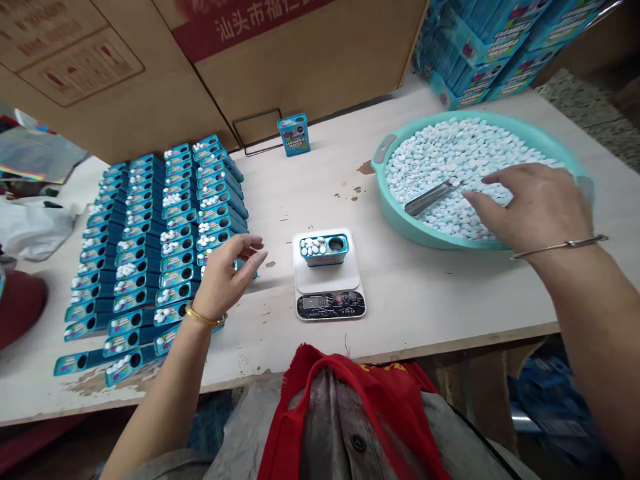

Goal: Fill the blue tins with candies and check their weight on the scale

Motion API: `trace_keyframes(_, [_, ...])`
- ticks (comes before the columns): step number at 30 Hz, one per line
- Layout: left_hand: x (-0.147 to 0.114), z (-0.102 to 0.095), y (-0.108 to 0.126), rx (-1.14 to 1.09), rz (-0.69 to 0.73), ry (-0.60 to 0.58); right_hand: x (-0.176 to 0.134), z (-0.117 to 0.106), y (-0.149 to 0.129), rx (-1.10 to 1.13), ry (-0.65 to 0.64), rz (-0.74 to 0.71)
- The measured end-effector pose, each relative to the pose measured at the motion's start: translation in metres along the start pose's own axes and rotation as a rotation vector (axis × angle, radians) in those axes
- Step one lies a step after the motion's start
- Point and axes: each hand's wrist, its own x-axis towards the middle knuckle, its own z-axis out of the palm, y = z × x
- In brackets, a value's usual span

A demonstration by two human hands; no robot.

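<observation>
Scoop (429, 199) rests among candies (455, 143) near the open right hand (543, 200); a level, gentle lift should limit spills. Left hand (227, 273), loosely open, is near boxes (174, 279).

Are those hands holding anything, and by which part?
Nothing is held: the left hand is open beside the blue containers, the right hand open near the metal scoop.

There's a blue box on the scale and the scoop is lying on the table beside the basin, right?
Not quite: the scoop lies in the basin, on the white pellets, not on the table, as the head view shows. The blue box is on the scale.
</observation>
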Motion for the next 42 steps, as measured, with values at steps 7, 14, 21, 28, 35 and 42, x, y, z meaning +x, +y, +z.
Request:
trace_keyframes(7, [-0.018, 0.025, -0.016, -0.122, -0.031, -0.012, -0.025, -0.023, -0.062, 0.551, 0.149, -0.077])
trace_keyframes(14, [-0.008, 0.052, -0.012, -0.191, 0.092, -0.051, -0.073, 0.024, -0.121, 1.34, -0.139, 0.404])
trace_keyframes(21, [0.003, 0.06, 0.002, -0.135, 0.304, 0.109, -0.091, 0.048, -0.146, 1.451, -0.135, 0.534])
trace_keyframes(28, [0.025, 0.039, 0.019, 0.066, 0.473, -0.108, -0.097, 0.041, -0.164, 1.727, -0.386, 0.733])
trace_keyframes(35, [0.045, 0.029, 0.03, 0.218, 0.463, -0.392, -0.102, 0.043, -0.188, 1.991, -0.937, 0.935])
trace_keyframes(42, [0.056, 0.024, 0.033, 0.2, 0.491, -0.513, -0.092, 0.045, -0.207, 2.148, -0.975, 1.173])
